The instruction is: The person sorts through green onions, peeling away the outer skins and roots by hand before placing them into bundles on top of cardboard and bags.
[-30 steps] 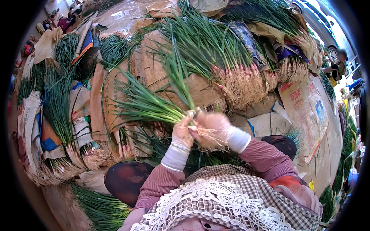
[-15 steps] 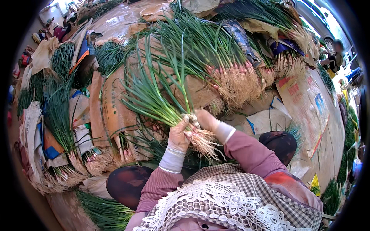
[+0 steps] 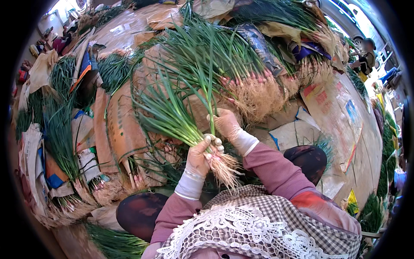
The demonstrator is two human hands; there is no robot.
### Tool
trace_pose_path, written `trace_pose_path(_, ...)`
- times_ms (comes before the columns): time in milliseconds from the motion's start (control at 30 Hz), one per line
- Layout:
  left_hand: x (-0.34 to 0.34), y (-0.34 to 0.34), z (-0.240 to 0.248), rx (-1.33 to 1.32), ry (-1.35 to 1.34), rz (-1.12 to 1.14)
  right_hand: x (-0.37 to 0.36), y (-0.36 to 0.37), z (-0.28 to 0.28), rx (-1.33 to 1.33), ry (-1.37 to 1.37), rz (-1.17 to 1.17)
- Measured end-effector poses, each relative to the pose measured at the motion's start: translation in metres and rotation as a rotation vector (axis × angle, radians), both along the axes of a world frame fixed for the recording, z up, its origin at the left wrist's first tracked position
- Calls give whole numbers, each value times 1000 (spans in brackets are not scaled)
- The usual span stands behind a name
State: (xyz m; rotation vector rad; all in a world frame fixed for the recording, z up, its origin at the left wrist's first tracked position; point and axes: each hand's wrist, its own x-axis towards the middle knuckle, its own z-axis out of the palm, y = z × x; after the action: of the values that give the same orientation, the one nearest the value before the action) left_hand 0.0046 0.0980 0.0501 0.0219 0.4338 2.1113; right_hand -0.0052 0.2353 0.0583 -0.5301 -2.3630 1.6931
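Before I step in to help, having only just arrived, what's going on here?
A person's left hand has a bunch of green onions in its grip, leaves pointing away, roots sticking out toward the lap. The right hand is just beyond, at a separate stalk; whether it pinches that stalk is hard to tell. A larger heap of green onions lies farther off, among brown sacks.

Bunch, frame centre: stems part-hidden in the left hand; right hand, just above right: some fingers tucked out of view. Greens, lower left, and lace, bottom centre: cut off by the lower edge; car, upper right: cut by the frame's rim. Person, upper right: head blurred; clutter, far upper left: too small to identify.
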Motion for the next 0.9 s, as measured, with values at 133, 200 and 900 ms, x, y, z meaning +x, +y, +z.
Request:
trace_pose_path(133,4,5,12,-12,72,-14,-5,15,1,624,-43,-145)
trace_pose_path(200,8,10,15,-103,361,-47,-1,30,-19,502,-274,63)
trace_pose_path(900,-2,34,27,200,38,-424,-2,40,66,-1330,147,6)
